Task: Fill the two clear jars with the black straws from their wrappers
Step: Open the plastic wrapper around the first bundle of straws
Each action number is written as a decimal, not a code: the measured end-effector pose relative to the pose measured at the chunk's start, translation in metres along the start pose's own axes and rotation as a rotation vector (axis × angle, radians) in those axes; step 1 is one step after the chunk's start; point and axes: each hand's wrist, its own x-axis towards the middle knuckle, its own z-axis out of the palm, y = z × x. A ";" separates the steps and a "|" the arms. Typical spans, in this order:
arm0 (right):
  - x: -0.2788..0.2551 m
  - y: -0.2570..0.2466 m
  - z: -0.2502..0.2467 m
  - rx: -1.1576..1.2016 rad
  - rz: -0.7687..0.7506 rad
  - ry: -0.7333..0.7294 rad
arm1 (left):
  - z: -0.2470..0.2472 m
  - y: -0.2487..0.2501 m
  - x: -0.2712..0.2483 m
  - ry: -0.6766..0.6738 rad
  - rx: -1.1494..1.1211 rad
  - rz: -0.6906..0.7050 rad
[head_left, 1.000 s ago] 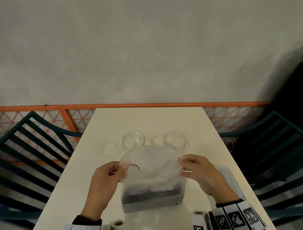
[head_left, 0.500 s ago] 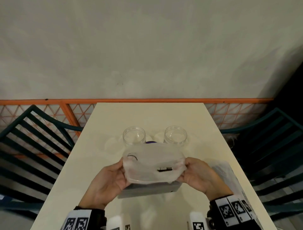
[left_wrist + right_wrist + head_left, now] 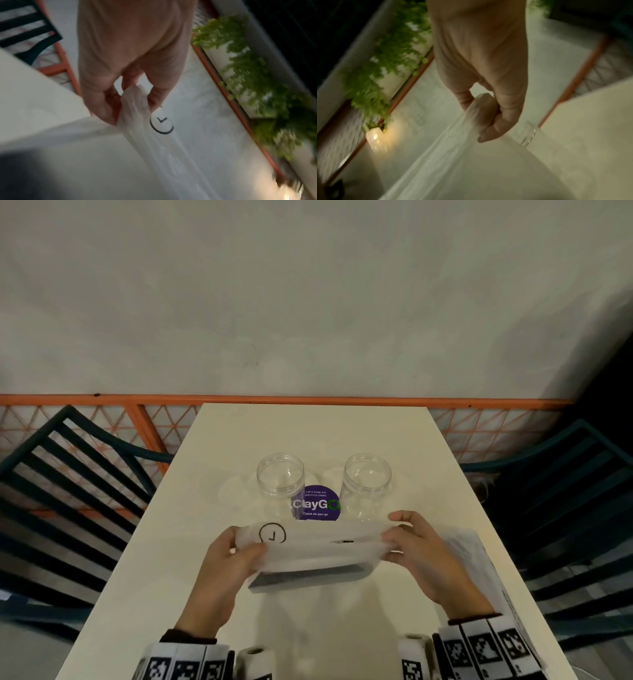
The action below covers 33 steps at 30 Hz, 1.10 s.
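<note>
Two clear jars stand open and hold nothing on the cream table (image 3: 308, 433): the left jar (image 3: 280, 478) and the right jar (image 3: 367, 479). In front of them I hold a cloudy plastic wrapper (image 3: 317, 546) stretched sideways above the table. A dark bundle of black straws (image 3: 310, 576) shows through its lower part. My left hand (image 3: 239, 549) pinches the wrapper's left end (image 3: 135, 102) beside a printed circle mark (image 3: 161, 125). My right hand (image 3: 397, 537) pinches the right end (image 3: 481, 112).
A purple round sticker (image 3: 317, 504) lies on the table between the jars. Another plastic wrapper (image 3: 479, 570) lies at the table's right edge. Dark slatted chairs (image 3: 61, 484) flank the table on both sides, and an orange railing (image 3: 137, 399) runs along the wall behind.
Both hands pulled the wrapper's ends apart and lowered it, flattening the loose top from a tall bulge into a taut wide strip. The purple sticker behind it came into view.
</note>
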 end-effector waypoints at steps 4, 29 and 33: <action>0.003 -0.003 -0.005 -0.270 -0.124 0.157 | -0.008 -0.004 -0.001 0.229 0.409 0.195; -0.005 0.009 -0.009 0.402 0.508 -0.111 | -0.001 -0.010 -0.005 -0.257 -0.321 -0.380; -0.004 0.017 -0.009 -0.073 0.219 0.050 | 0.005 -0.017 -0.010 -0.088 0.389 -0.065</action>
